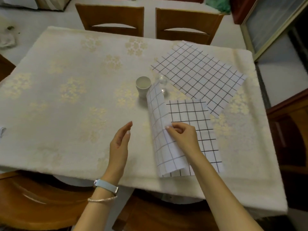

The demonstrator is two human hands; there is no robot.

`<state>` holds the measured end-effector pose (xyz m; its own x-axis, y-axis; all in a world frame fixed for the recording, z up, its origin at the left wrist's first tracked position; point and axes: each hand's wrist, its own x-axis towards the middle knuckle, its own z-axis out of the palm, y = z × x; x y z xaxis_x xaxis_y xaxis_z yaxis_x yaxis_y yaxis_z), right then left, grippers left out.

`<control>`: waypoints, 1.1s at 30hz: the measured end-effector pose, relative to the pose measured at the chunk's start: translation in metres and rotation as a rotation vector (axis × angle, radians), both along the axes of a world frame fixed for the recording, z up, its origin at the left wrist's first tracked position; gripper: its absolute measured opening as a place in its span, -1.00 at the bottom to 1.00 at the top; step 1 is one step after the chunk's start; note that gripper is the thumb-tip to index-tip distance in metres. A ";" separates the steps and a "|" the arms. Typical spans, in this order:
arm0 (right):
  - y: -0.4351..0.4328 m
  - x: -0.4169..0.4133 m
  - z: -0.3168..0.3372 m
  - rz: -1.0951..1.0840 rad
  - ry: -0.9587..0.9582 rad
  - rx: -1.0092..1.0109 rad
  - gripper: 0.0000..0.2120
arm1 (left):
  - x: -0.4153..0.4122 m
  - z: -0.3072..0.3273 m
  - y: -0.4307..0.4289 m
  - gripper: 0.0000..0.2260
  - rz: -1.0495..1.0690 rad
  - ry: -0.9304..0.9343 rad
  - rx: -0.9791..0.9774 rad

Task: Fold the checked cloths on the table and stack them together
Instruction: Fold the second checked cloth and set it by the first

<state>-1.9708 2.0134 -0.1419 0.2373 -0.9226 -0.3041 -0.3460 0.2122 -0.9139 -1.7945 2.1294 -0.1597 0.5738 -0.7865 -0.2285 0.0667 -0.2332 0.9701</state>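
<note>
Head view. We log two checked cloths, white with a dark grid, on a table (66, 97) covered in a cream cloth with pale flower clusters.

The near checked cloth (191, 112) lies at the near right of the table, directly under the right arm. Its left part is lifted off the table as a curved flap (158, 124), paler underside towards us, and its right part lies flat. The right hand (183, 135) pinches the free edge of this flap between thumb and fingertips. The hand hangs over the flat part with the wrist bent and the forearm running in from the lower right.

The left hand (120, 140) is slack and holds nothing. Its fingers are straight and close together, the palm turned towards the cloth, just left of the flap and apart from it. We cannot tell whether it touches the table. The left wrist carries a watch (106, 186) on a pale band and a thin bangle (102, 199).

The far checked cloth (200, 75) lies flat and unfolded, set diagonally at the far right of the table. Its near corner overlaps the far right corner of the near cloth.

A white cup (143, 85) stands just left of the flap's far tip. A clear glass (162, 82) stands behind that tip, partly hidden. Two wooden chairs (111, 19) stand at the far side of the table.
</note>
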 end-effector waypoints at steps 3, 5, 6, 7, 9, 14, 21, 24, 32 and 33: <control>-0.014 -0.039 -0.004 -0.061 0.032 -0.024 -0.91 | -0.016 -0.002 -0.016 -0.70 -0.078 -0.022 0.000; -0.025 -0.066 -0.010 -0.113 0.068 -0.022 -0.89 | -0.029 -0.004 -0.026 -0.70 -0.123 -0.041 -0.004; -0.030 -0.079 -0.014 -0.143 0.090 -0.020 -0.88 | -0.035 -0.006 -0.030 -0.70 -0.147 -0.051 -0.003; -0.035 -0.091 -0.018 -0.170 0.113 -0.018 -0.87 | -0.040 -0.008 -0.035 -0.71 -0.172 -0.060 0.001; -0.044 -0.111 -0.026 -0.209 0.160 -0.026 -0.88 | -0.051 -0.014 -0.045 -0.71 -0.231 -0.081 0.013; -0.057 -0.140 -0.053 -0.238 0.273 -0.006 -0.88 | -0.074 -0.040 -0.072 -0.66 -0.448 -0.308 0.015; -0.061 -0.165 -0.103 -0.278 0.388 0.101 -0.83 | -0.091 -0.102 -0.089 -0.39 -0.839 -0.856 0.235; -0.057 -0.170 -0.112 -0.285 0.417 0.116 -0.86 | -0.095 -0.116 -0.087 -0.39 -0.885 -1.033 0.268; -0.054 -0.173 -0.115 -0.274 0.474 0.054 -0.86 | -0.095 -0.129 -0.082 -0.40 -0.897 -1.156 0.342; -0.055 -0.172 -0.115 -0.266 0.476 0.047 -0.85 | -0.094 -0.129 -0.081 -0.40 -0.891 -1.162 0.354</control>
<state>-2.1430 1.9584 -0.2571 -0.1758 -0.9148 -0.3636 -0.6478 0.3856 -0.6570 -1.8882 2.0481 -0.2891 -0.0586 -0.9683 -0.2428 -0.9633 -0.0089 0.2681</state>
